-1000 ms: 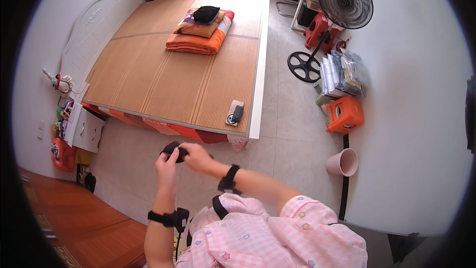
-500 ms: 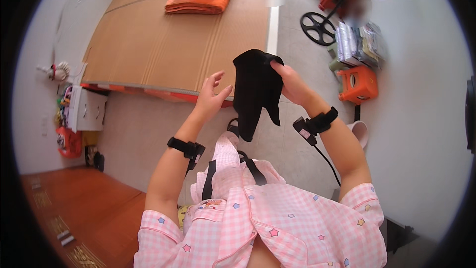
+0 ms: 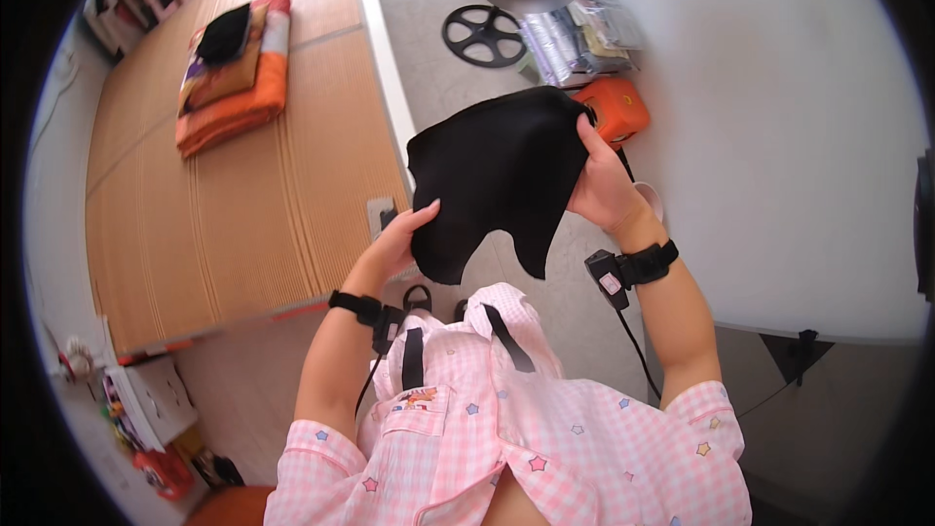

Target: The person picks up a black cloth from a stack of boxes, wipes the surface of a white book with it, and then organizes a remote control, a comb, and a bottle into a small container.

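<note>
Clearly, both hands are on one black cloth (image 3: 492, 170), which hangs spread out in the air in front of the person's chest, over the gap between the bed and the wall. The left hand (image 3: 394, 242) grips its lower left side, thumb lying on the near face and the other fingers mostly out of sight behind the fabric. Higher up, the right hand (image 3: 606, 187) pinches the upper right corner, its thumb along the edge. Between them the top edge bows gently upward, and two pointed flaps hang at the bottom with a rounded gap between them. Each wrist wears a black strap with a small box on it. To the left, a tan mat (image 3: 321, 185) covers the bed, where a folded orange quilt (image 3: 258, 112) lies under a cushion and a black bundle (image 3: 225, 34). Beyond the cloth sit a spoked black fan base (image 3: 484, 36) and plastic-wrapped packages (image 3: 565, 47). An orange stool (image 3: 625, 109), partly covered by the cloth in this view, stands close to those packages.
</note>
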`<control>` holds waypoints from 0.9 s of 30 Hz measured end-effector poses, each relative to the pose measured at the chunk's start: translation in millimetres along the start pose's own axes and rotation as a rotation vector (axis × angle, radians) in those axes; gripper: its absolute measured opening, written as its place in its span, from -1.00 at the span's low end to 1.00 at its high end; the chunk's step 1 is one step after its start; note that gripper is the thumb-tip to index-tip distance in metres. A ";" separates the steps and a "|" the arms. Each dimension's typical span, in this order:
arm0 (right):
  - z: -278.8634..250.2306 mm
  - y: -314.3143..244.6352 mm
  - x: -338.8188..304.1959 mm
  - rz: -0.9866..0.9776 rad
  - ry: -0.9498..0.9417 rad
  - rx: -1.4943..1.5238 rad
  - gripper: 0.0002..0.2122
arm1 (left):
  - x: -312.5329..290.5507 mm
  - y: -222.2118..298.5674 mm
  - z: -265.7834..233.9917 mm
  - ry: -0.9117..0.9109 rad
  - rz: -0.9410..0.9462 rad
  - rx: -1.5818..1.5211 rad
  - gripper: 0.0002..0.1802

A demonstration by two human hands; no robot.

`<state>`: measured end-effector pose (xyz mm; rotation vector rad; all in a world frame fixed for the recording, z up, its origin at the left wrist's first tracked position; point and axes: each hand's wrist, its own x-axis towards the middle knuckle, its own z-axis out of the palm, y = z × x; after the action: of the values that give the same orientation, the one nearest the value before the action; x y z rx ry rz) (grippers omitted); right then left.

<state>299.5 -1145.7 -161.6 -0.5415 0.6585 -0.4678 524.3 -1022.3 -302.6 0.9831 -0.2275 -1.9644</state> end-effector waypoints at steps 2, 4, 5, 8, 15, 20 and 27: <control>-62.6 -9.9 6.7 0.024 -0.047 -0.016 -0.50 | 18.4 18.4 -3.4 -0.058 0.088 -0.052 -0.58; -99.7 0.7 13.1 0.152 0.056 -0.030 -0.58 | 37.8 34.9 8.5 0.035 0.092 -0.028 -0.62; -111.5 14.9 17.9 0.076 0.101 -0.201 -0.69 | 47.2 45.1 14.7 0.145 0.121 -0.015 -0.66; -141.9 9.9 39.7 0.082 0.169 -0.211 -0.75 | 85.3 64.9 21.5 0.303 0.019 0.285 -0.67; -228.2 -68.2 95.4 -0.116 0.497 -0.370 -0.41 | 170.2 103.2 66.4 0.798 0.122 0.752 -0.14; -240.7 -153.9 120.6 -0.357 0.388 -0.532 -0.47 | 202.0 145.1 126.6 0.472 0.175 0.984 -0.27; -224.9 -243.6 179.5 -0.173 0.189 -0.899 -0.85 | 238.5 215.6 123.9 0.626 0.181 1.234 -0.81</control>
<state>216.1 -1504.1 -243.7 -1.4231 1.0056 -0.3686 507.5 -1361.1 -242.3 2.1707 -1.1819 -1.1238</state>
